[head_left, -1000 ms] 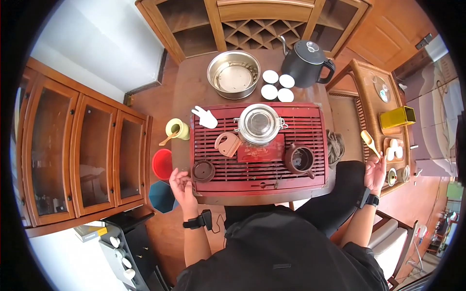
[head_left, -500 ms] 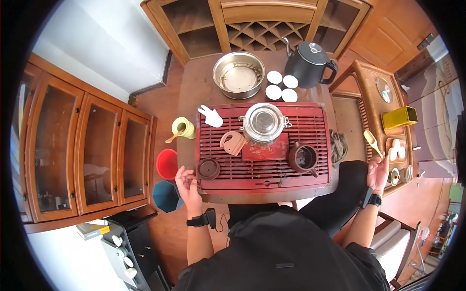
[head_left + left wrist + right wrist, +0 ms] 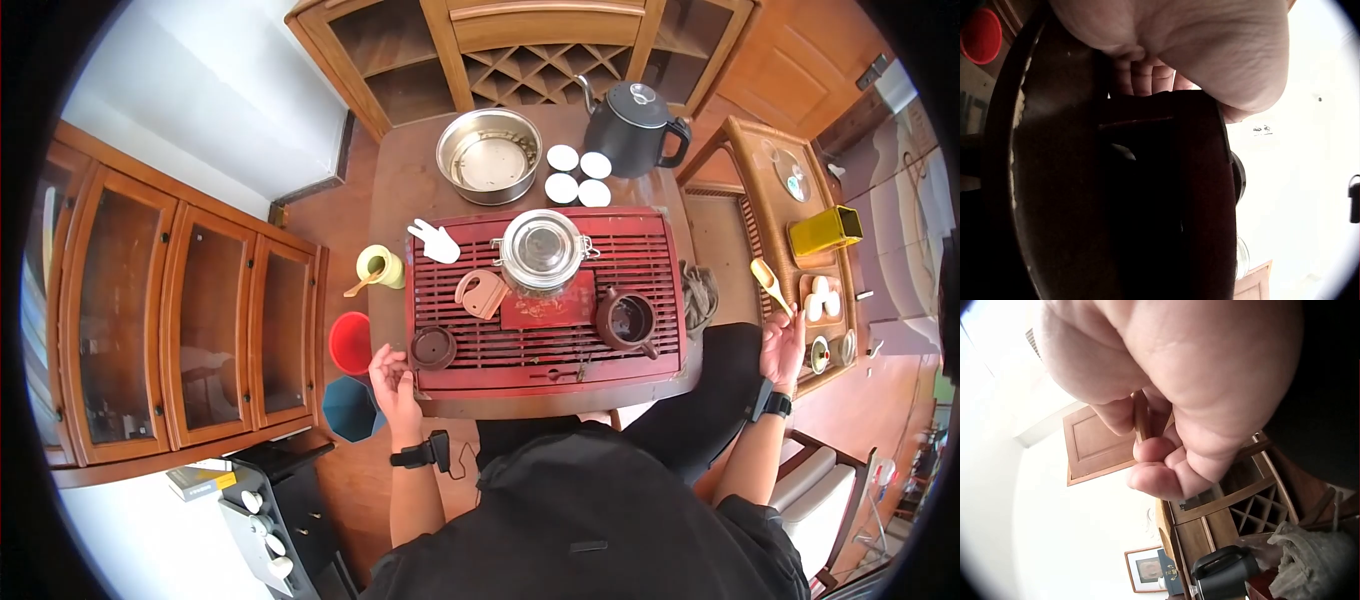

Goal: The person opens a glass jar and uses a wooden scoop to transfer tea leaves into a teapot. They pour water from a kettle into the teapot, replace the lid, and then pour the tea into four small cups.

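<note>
A wooden tea scoop [image 3: 765,277] rises from my right hand [image 3: 783,350], which pinches its handle between thumb and fingers, off the table's right side. In the right wrist view the scoop's handle [image 3: 1141,415] shows between the fingers. My left hand [image 3: 397,388] rests loosely at the table's near left corner, holding nothing, close to a small dark brown lid [image 3: 433,348] on the red slatted tea tray [image 3: 480,380]. On that tray also stand a clip-top glass jar [image 3: 543,250], a brown clay teapot [image 3: 627,320] without its lid, a pinkish clay piece [image 3: 481,294] and a white hand-shaped ornament [image 3: 434,241].
Behind the tray are a steel basin [image 3: 489,160], several white cups [image 3: 578,176] and a black kettle [image 3: 637,128]. A green tool holder [image 3: 385,266] stands at the left edge, above a red bin [image 3: 350,343]. A wicker side stand [image 3: 745,160] at right carries a yellow container [image 3: 826,232].
The head view shifts slightly. Both hands stay nearly where they were, the right still pinching the scoop; the things on the table have not moved.
</note>
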A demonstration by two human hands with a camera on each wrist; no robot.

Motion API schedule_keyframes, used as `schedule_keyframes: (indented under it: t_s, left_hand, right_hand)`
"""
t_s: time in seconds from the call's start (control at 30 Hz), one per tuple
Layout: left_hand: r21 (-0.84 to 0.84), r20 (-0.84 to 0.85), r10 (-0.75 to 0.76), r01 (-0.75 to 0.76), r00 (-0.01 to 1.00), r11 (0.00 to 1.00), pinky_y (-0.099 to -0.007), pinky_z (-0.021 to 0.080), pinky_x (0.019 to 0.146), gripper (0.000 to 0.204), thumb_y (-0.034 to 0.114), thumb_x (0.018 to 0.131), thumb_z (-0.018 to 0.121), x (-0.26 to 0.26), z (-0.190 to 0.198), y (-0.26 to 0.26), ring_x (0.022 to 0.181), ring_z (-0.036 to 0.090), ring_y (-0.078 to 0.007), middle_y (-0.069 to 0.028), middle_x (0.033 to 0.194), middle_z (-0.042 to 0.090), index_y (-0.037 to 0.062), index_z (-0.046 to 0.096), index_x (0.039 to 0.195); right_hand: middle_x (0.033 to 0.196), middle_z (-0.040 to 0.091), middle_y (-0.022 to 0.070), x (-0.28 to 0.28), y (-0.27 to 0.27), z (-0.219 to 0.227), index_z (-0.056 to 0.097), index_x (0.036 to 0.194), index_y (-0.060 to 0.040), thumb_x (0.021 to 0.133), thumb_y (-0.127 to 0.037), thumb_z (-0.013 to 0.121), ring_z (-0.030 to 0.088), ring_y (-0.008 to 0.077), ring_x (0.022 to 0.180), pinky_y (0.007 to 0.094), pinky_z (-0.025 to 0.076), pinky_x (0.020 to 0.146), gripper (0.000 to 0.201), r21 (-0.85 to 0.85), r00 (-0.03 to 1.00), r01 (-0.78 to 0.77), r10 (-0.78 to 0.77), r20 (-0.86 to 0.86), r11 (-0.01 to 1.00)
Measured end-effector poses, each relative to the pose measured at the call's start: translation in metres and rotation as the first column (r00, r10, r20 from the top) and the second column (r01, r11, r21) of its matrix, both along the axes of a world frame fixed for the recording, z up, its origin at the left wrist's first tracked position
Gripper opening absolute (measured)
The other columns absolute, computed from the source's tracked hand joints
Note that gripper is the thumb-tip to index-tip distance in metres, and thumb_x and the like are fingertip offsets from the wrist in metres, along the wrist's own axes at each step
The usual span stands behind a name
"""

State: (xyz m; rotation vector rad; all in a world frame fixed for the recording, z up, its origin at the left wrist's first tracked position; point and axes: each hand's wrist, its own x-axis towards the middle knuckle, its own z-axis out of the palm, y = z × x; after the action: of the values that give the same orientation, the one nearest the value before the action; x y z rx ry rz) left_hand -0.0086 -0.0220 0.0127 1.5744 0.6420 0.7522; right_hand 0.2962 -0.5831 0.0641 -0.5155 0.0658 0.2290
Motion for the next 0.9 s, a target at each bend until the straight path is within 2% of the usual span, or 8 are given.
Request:
schedule_keyframes:
  t_s: [0.23, 0.53, 0.9]
  left_hand:
    - [0.006, -0.012, -0.002, 0.002, 1.0, 1.0, -0.027, 0.047, 0.087, 0.056, -0.01, 0.087, 0.049, -0.0004, -0.0019, 0.0027, 0.091, 0.054, -0.0123, -0.0082, 0.118, 0.057, -0.0003, 0.043, 0.143]
    - [0.044, -0.026, 0.0, 0.001, 1.0, 0.999, -0.0249, 0.044, 0.083, 0.052, -0.006, 0.09, 0.047, 0.0012, -0.0052, 0.0031, 0.091, 0.052, -0.0114, -0.0064, 0.116, 0.057, -0.0003, 0.045, 0.142]
    - [0.039, -0.047, 0.009, -0.007, 0.999, 0.999, -0.029, 0.046, 0.096, 0.05, -0.004, 0.091, 0.045, 0.0033, -0.006, 0.002, 0.102, 0.058, -0.0149, -0.007, 0.115, 0.059, -0.0004, 0.046, 0.141]
  right_hand:
    - [0.094, 0.051, 0.0056, -0.0003, 0.0035, 0.0036, 0.06, 0.117, 0.0011, 0.11, -0.026, 0.051, 0.048, 0.0147, 0.087, 0.0273, 0.045, 0.074, 0.029, 0.058, 1.0, 0.003, -0.003, -0.001, 0.998]
    - [0.094, 0.048, 0.0055, 0.0033, 0.0012, 0.0021, 0.059, 0.118, 0.0011, 0.11, -0.025, 0.049, 0.046, 0.0146, 0.086, 0.0267, 0.044, 0.073, 0.03, 0.092, 1.0, -0.003, 0.005, -0.019, 0.996]
    - [0.093, 0.047, 0.0055, 0.003, 0.0014, 0.0037, 0.06, 0.12, 0.0018, 0.111, -0.026, 0.048, 0.046, 0.0151, 0.087, 0.0262, 0.044, 0.072, 0.032, 0.145, 0.999, -0.02, 0.025, -0.029, 0.989]
